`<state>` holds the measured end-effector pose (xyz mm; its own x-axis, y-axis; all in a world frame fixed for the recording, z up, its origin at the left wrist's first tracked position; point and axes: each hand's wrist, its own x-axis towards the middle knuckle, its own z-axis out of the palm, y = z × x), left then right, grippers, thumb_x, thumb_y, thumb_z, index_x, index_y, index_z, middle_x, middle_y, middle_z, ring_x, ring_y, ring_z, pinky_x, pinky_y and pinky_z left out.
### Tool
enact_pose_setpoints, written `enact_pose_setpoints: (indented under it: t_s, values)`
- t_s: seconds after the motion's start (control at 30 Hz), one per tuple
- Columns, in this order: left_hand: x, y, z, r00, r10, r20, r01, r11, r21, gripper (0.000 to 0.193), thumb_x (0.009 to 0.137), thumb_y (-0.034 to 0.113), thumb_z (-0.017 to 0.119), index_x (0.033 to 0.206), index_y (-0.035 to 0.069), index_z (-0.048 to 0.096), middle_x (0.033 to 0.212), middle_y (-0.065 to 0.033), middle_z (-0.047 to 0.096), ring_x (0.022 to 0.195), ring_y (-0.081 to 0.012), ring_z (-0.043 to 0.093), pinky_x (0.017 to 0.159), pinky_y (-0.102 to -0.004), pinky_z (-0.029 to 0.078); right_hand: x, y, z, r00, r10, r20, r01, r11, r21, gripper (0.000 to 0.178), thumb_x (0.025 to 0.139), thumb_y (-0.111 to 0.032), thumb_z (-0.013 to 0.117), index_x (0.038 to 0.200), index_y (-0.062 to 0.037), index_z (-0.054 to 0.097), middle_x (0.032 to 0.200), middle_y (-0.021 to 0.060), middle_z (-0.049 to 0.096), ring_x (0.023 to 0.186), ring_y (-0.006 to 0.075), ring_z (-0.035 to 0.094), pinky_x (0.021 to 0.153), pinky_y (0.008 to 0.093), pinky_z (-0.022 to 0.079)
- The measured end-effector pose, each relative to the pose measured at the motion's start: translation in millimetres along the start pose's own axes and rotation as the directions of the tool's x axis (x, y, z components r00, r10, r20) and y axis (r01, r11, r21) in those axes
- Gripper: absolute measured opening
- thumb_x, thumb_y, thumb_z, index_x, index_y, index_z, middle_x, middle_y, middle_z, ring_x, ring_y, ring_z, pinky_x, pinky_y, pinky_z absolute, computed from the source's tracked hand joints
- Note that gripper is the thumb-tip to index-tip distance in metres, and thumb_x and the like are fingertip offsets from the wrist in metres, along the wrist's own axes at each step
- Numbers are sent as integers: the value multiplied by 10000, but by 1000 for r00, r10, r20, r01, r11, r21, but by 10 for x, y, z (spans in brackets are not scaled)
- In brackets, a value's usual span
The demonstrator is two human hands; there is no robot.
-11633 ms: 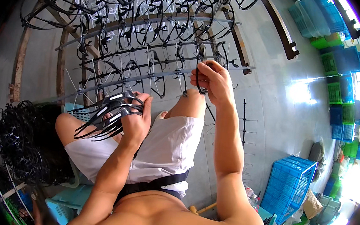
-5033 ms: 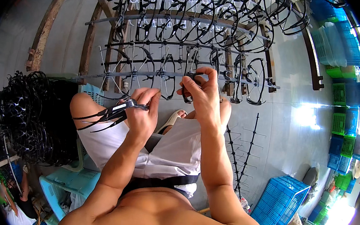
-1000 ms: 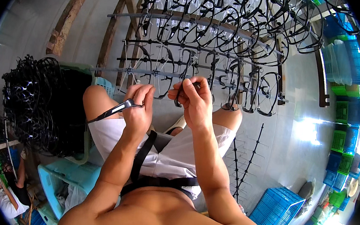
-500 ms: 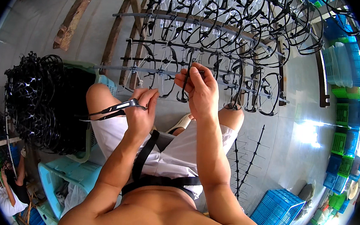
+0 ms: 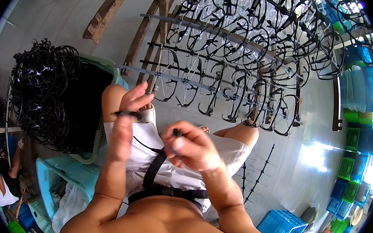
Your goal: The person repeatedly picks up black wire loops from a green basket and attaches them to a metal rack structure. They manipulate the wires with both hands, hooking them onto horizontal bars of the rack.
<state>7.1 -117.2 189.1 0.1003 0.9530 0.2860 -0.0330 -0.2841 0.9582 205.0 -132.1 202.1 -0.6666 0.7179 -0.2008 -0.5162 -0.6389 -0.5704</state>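
In front of my lap, my left hand (image 5: 123,130) pinches a slim black frame (image 5: 128,114), which looks like part of a pair of glasses, under the thumb, with the other fingers partly stretched. My right hand (image 5: 194,148) is closed around another black piece (image 5: 177,133); a thin dark stem (image 5: 145,144) reaches from it toward the left hand. Motion smears both hands, and I cannot tell whether the two pieces are joined. Beyond them, a rack (image 5: 176,77) of bars and wire clips carries many similar black curved frames (image 5: 216,90).
At my left, a pale green crate (image 5: 88,154) holds a heap of black frames (image 5: 42,98). A light-blue crate (image 5: 48,179) stands nearer, a blue basket (image 5: 281,229) at the right. Wooden beams (image 5: 109,10) and a clip rod (image 5: 259,175) are around me. Another person (image 5: 2,184) works at far left.
My right hand has left the rack and come down toward my lap, now holding a black piece. My left hand has shifted slightly left, turning its frame. The view has swung a little.
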Motion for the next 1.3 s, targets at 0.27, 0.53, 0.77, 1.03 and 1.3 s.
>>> enact_pose_setpoints:
  t_s: [0.27,0.53,0.77,1.03,1.3]
  values:
    - [190,-470,-25,981,105,-166,19,791,612,288,739,45,693,1020,32,629,942,-99,607,835,-237,561,712,-347,453,730,-376,-106,840,-372,-396,426,903,55,166,958,-163,494,1071,-45,465,872,100,551,711,170,536,594,317,495]
    - [122,-721,-66,974,49,-223,97,797,597,121,760,24,679,880,13,673,800,-111,647,692,-242,615,637,-327,481,1188,-133,-468,682,-450,-577,506,860,-72,121,956,-147,495,992,-49,435,857,89,536,703,169,526,612,316,467]
    - [113,-697,-87,959,-130,-253,229,881,415,185,753,5,687,938,1,678,836,-117,646,691,-210,624,538,-294,535,1159,-99,-542,696,-499,-516,545,835,-72,122,956,-160,502,984,-52,454,850,81,555,679,152,526,585,286,447]
    - [120,-704,-120,977,-47,-208,150,843,516,187,747,15,698,932,1,679,831,-126,657,689,-229,620,598,-304,514,1169,-62,-554,685,-547,-481,567,815,-119,126,955,-159,504,987,-49,452,842,80,557,657,144,518,565,272,434]
    - [112,-704,-115,980,-23,-199,129,833,538,177,751,27,692,927,9,683,851,-125,667,751,-262,619,652,-320,501,1203,-89,-531,668,-526,-526,588,807,-61,142,951,-157,512,978,-44,430,836,80,542,622,139,496,559,275,421]
